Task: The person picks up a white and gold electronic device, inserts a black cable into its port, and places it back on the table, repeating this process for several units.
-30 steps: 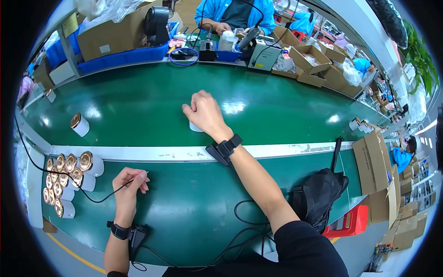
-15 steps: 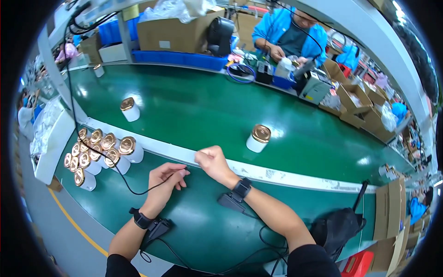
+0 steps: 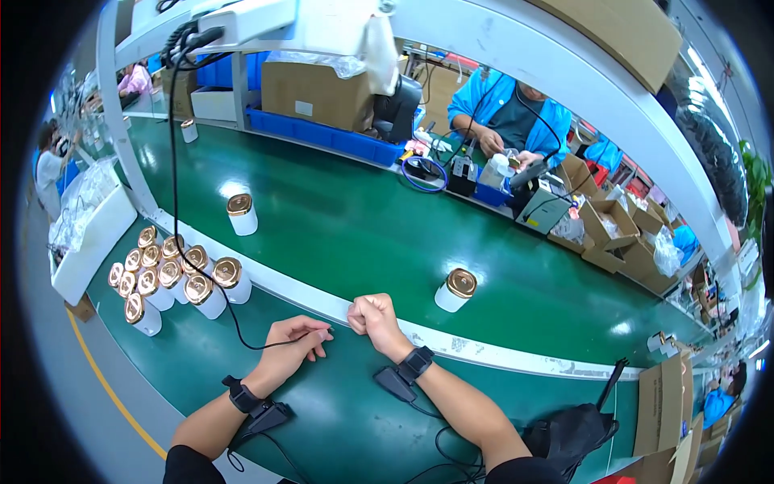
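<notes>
A thin black cable [image 3: 228, 310] hangs from the frame above and runs down into my left hand [image 3: 290, 347], whose thumb and fingers pinch its end over the green bench. My right hand [image 3: 375, 321] is curled into a fist beside the white rail [image 3: 310, 300], just right of the left hand; whatever its fingers enclose is hidden. To the left, several white jars with coppery gold lids [image 3: 205, 294] stand in a tight group. Beyond the rail, a single jar of the same kind [image 3: 455, 290] stands on the green belt, and another jar [image 3: 241, 214] is farther left.
A black bag [image 3: 568, 440] lies at the right end of the bench by a cardboard box [image 3: 659, 407]. Loose cords trail below my wrists. Across the belt, a person in blue [image 3: 516, 113] handles small parts. At left, a white foam box [image 3: 97, 234] holds clear plastic.
The whole view has shifted, with the belt and far side now lower in the picture. Both hands keep nearly the same pose, the left still pinching the cable.
</notes>
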A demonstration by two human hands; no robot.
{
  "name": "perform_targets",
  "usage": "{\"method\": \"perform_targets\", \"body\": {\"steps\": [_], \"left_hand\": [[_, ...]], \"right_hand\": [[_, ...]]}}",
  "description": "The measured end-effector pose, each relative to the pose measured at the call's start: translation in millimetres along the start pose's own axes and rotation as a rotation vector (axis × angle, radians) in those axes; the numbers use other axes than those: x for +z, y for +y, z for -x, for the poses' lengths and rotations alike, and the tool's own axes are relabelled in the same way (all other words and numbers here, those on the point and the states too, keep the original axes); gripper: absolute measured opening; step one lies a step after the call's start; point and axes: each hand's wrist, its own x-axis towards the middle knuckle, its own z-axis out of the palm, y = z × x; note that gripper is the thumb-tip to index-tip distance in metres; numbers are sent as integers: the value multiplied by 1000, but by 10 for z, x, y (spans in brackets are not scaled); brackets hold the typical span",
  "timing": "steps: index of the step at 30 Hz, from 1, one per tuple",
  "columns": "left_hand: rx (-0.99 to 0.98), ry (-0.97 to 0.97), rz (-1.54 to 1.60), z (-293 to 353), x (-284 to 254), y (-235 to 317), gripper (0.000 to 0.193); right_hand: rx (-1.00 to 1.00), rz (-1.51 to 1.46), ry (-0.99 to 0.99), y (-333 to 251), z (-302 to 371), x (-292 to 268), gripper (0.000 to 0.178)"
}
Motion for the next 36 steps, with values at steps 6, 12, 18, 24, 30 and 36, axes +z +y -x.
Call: {"method": "perform_targets", "body": {"steps": [6, 12, 18, 24, 30, 36], "left_hand": [[-12, -29, -5, 20, -11, 40, 16], [6, -38, -48, 100, 53, 137, 15], [55, -74, -133, 119, 49, 114, 17], [90, -77, -115, 121, 84, 103, 17], [70, -56, -38, 112, 63, 78, 14], [147, -75, 46, 40, 109, -79, 14]], "right_hand": [[66, -154, -45, 14, -33, -20, 34], [85, -188, -39, -92, -70, -2, 33], [38, 7, -62, -5, -67, -15, 33], [32, 34, -23, -30, -59, -13, 33], [55, 34, -65, 37, -50, -6, 34], [54, 161, 36, -69, -4, 5, 37]]}}
